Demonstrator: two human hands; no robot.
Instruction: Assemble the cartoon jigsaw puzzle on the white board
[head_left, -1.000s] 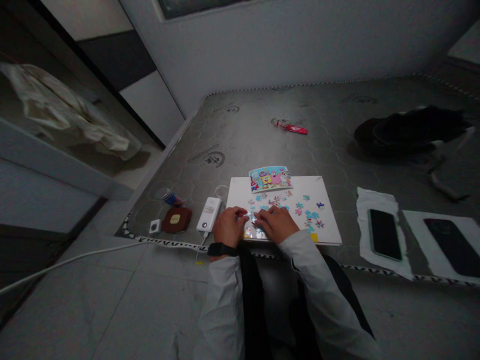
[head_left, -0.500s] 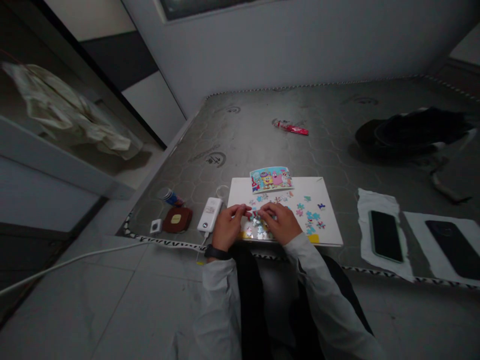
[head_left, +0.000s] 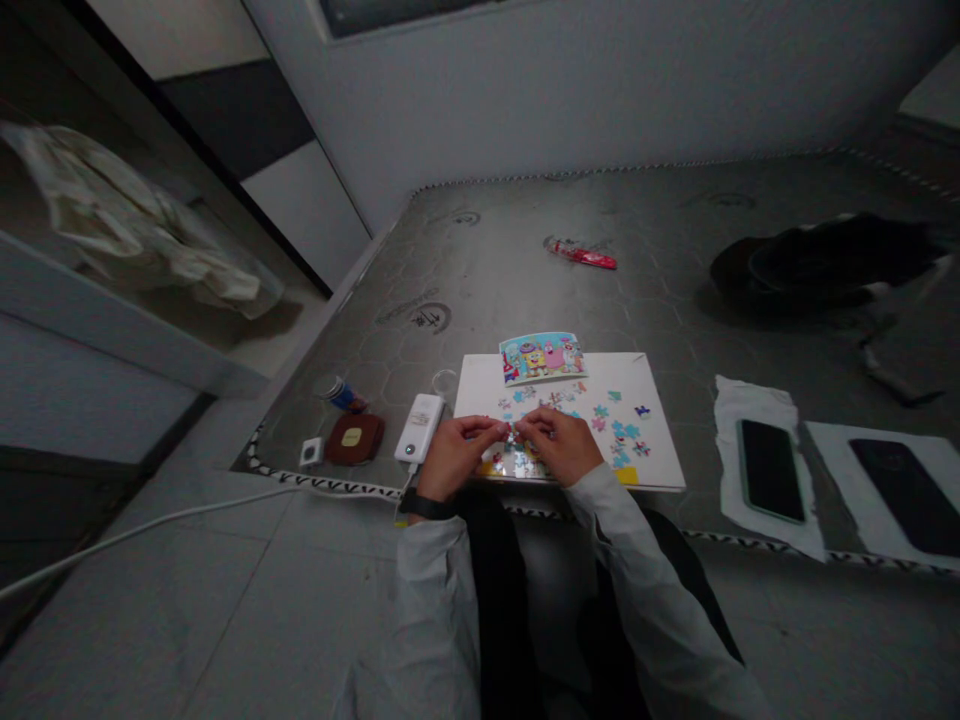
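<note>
A dim room with a pale wall (head_left: 600,90) and a grey mattress (head_left: 480,285). Near the mattress's front edge lies a white board (head_left: 664,465), and on it are the puzzle pieces (head_left: 631,432), loose ones spread across the middle and right. A group of pieces laid close together (head_left: 519,463) sits at the front, just below the fingers. A picture card (head_left: 544,358) with cartoon figures rests at the board's far edge.

The left hand (head_left: 459,455), with a black band (head_left: 429,503) at the wrist, and the right hand (head_left: 566,447) meet over this group, thumbs and forefingers bent in. Half a second ago a small gap showed between the fingertips; now the left has come across and the tips are almost touching. A second ago the right hand was lower, its fingers down on the group. Each grip is nearly closed at the tips, but I cannot tell whether a piece is pinched there.

The loose pieces at the right and the card look unchanged. So do the white power bank (head_left: 418,428) and brown case (head_left: 355,440) to the left, and the phone (head_left: 771,470) on white paper (head_left: 731,440) to the right.
</note>
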